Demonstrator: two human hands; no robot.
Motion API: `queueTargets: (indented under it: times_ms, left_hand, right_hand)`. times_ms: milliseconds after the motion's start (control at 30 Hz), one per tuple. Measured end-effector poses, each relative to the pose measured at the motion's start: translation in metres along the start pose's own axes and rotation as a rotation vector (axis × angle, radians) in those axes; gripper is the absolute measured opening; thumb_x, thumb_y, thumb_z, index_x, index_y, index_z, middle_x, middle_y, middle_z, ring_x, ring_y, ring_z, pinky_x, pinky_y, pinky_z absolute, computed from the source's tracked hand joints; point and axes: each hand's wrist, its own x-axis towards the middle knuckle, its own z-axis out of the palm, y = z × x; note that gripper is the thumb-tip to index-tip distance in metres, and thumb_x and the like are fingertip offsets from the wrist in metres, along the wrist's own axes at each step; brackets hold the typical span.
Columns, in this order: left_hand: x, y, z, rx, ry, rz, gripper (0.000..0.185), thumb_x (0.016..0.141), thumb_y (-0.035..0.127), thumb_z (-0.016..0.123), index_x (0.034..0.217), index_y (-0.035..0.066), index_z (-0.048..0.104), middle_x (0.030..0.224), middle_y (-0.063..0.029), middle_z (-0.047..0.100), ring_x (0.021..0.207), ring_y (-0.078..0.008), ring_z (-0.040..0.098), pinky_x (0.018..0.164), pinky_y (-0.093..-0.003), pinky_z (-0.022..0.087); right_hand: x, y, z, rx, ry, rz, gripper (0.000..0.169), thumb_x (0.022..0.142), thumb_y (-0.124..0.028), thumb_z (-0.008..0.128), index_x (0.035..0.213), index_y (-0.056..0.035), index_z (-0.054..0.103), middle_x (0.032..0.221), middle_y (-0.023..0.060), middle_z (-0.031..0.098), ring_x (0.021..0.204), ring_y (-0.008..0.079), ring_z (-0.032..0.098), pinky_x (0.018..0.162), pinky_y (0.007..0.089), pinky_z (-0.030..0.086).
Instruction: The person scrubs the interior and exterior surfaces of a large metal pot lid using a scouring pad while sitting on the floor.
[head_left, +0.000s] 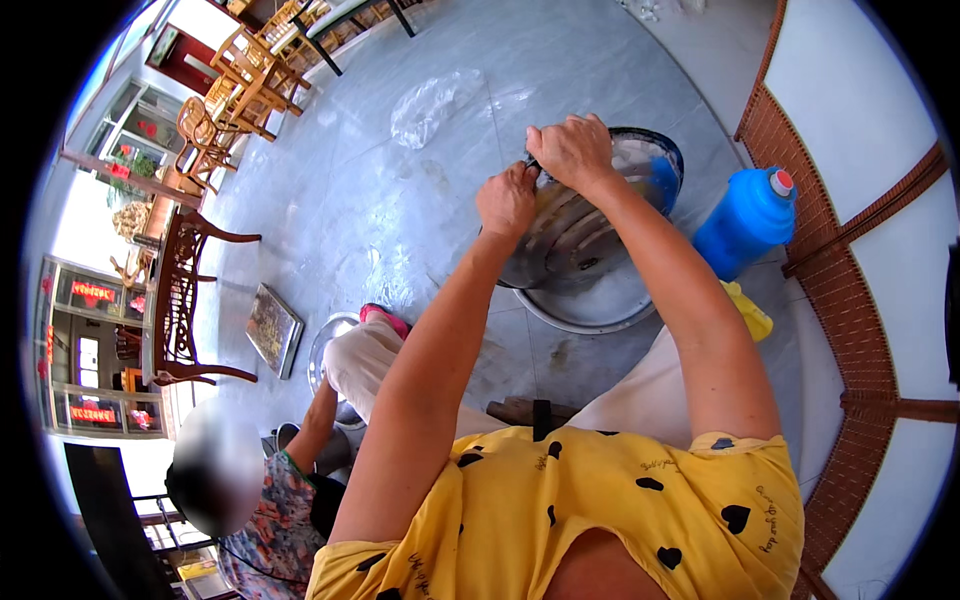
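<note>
A wide, round, shiny metal pan or lid with a dark rim is tilted up before me. My left hand grips its rim at the near left. My right hand is closed at the upper rim, close beside the left; its fingertips are hidden. Under the tilted piece stands a metal basin holding whitish, foamy water. The basin's far side is covered by the pan or lid. To the right is a blue plastic bottle with a red-and-white cap, and a yellow cloth or glove lies below it.
A person sits close on the left, near another metal basin. A flat box-like item lies on the wet tiled floor. Clear plastic film lies ahead. A brown woven-edged screen borders the right. Wooden chairs stand far left.
</note>
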Motion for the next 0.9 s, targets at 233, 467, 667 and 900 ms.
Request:
queueTargets:
  times_ms: [233, 467, 667, 900]
  left_hand:
    - [-0.010, 0.005, -0.013, 0.041, -0.050, -0.006, 0.029, 0.092, 0.032, 0.046, 0.081, 0.008, 0.059, 0.081, -0.0163, 0.064, 0.076, -0.0388, 0.060, 0.065, -0.0481, 0.046]
    - [-0.010, 0.012, -0.020, -0.039, -0.062, -0.022, 0.029, 0.091, 0.031, 0.047, 0.080, 0.007, 0.058, 0.079, -0.0181, 0.063, 0.076, -0.0391, 0.060, 0.066, -0.0489, 0.046]
    - [-0.019, 0.007, -0.020, -0.074, -0.103, 0.066, 0.025, 0.090, 0.028, 0.049, 0.078, 0.008, 0.056, 0.073, -0.0169, 0.063, 0.068, -0.0386, 0.060, 0.061, -0.0474, 0.047]
    - [-0.009, 0.001, -0.014, -0.164, -0.102, 0.085, 0.023, 0.090, 0.025, 0.050, 0.079, 0.006, 0.055, 0.072, -0.0187, 0.061, 0.068, -0.0394, 0.059, 0.060, -0.0478, 0.046]
  right_hand:
    - [-0.009, -0.008, -0.011, -0.008, -0.023, 0.018, 0.043, 0.085, -0.033, 0.051, 0.052, -0.0095, 0.064, 0.058, 0.0114, 0.061, 0.066, 0.0279, 0.060, 0.066, 0.0414, 0.042]
    - [-0.008, -0.008, -0.012, -0.011, 0.076, -0.011, 0.044, 0.085, -0.032, 0.050, 0.050, -0.0097, 0.064, 0.055, 0.0103, 0.061, 0.065, 0.0271, 0.061, 0.065, 0.0424, 0.041]
    - [-0.022, 0.004, -0.012, 0.028, 0.180, -0.108, 0.038, 0.085, -0.029, 0.051, 0.055, -0.0086, 0.062, 0.059, 0.0096, 0.062, 0.063, 0.0282, 0.059, 0.061, 0.0423, 0.041]
    - [-0.038, 0.143, 0.018, 0.106, 0.115, 0.483, 0.041, 0.090, -0.026, 0.044, 0.055, -0.0069, 0.056, 0.058, 0.0189, 0.056, 0.058, 0.0392, 0.054, 0.055, 0.0546, 0.040]
